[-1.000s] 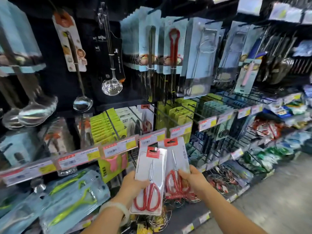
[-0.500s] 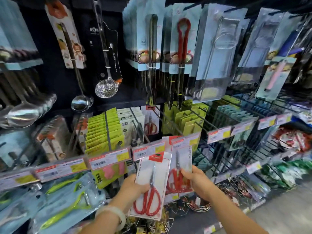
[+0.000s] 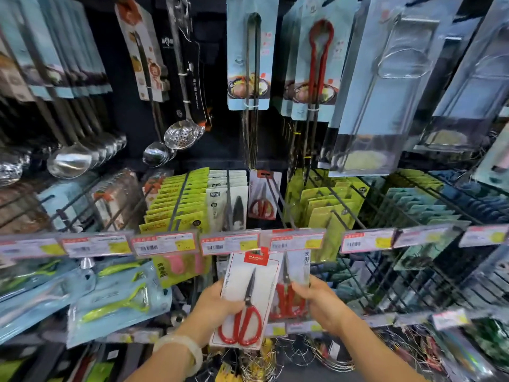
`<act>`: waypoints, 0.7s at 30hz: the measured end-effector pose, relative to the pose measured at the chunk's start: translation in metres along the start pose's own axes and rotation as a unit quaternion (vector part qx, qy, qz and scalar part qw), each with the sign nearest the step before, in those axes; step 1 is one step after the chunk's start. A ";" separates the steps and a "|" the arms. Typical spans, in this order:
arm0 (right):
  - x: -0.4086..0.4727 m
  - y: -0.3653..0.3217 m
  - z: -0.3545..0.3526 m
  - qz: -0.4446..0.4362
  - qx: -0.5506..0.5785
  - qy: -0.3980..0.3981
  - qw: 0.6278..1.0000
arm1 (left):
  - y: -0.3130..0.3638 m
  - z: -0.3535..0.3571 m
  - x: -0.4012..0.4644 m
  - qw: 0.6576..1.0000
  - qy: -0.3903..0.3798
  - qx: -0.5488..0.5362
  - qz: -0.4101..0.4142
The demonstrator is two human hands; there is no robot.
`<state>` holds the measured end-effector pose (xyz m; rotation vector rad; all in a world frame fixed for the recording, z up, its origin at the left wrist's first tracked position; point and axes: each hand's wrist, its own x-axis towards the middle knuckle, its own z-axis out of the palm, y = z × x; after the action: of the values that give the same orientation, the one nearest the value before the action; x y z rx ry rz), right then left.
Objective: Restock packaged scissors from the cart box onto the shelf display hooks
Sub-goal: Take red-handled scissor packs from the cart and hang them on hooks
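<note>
The left hand point(image 3: 217, 304) grips 1 scissors pack point(image 3: 248, 296) and the right hand point(image 3: 321, 306) another pack point(image 3: 292, 285), both just below the price tags point(image 3: 230, 244). Hanging comes next: each pack's hole, seemingly at its top, must meet the hook point(image 3: 272, 194) holding 1 hung pack point(image 3: 263, 199).

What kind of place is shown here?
Most likely a shop's kitchenware aisle: price labels along the display hooks, carded tongs and ladles hanging above, more packaged scissors on a hook.
</note>
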<state>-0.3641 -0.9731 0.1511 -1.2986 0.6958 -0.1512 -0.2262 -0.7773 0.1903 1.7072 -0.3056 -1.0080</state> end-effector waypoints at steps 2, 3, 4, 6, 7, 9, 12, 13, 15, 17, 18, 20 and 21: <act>0.001 0.000 -0.002 -0.005 0.011 -0.015 1.000 | -0.003 0.004 -0.003 1.000 0.002 -0.008 0.000; 0.002 0.000 -0.003 -0.007 0.017 -0.024 1.000 | -0.004 0.006 -0.005 1.000 0.004 -0.011 -0.002; 0.002 -0.001 -0.005 -0.006 0.021 -0.035 0.999 | -0.006 0.009 -0.006 1.000 0.007 -0.013 -0.003; 0.002 -0.003 -0.008 -0.001 0.020 -0.051 0.999 | -0.009 0.013 -0.007 1.000 0.016 -0.017 -0.006; 0.004 -0.003 -0.011 0.003 0.023 -0.056 0.998 | -0.010 0.015 -0.007 1.000 0.021 -0.017 -0.009; 0.005 -0.004 -0.010 0.011 0.022 -0.054 0.998 | -0.012 0.018 -0.007 1.000 0.023 -0.011 -0.010; 0.008 -0.004 -0.003 0.003 0.017 -0.034 0.999 | -0.013 0.021 -0.006 0.999 0.032 -0.006 -0.007; 0.009 -0.003 0.001 -0.002 0.023 -0.030 0.999 | -0.013 0.022 -0.006 0.999 0.036 -0.008 -0.009; 0.009 0.001 0.006 -0.008 0.036 -0.027 0.999 | -0.013 0.022 -0.005 0.999 0.038 -0.012 -0.011; 0.007 0.006 0.005 -0.017 0.057 -0.015 0.998 | -0.011 0.022 -0.006 0.999 0.033 -0.011 -0.007; 0.006 0.008 0.004 -0.013 0.065 -0.006 0.998 | -0.010 0.022 -0.006 1.000 0.028 -0.007 -0.004; 0.007 0.011 -0.002 -0.001 0.066 0.019 0.998 | -0.007 0.022 -0.008 1.000 0.021 0.001 0.000; 0.009 0.012 -0.006 -0.003 0.056 0.026 0.998 | -0.007 0.022 -0.008 1.000 0.022 0.003 0.001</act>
<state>-0.3632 -0.9788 0.1361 -1.1932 0.7187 -0.2262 -0.2488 -0.7841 0.1866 1.7322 -0.2823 -0.9675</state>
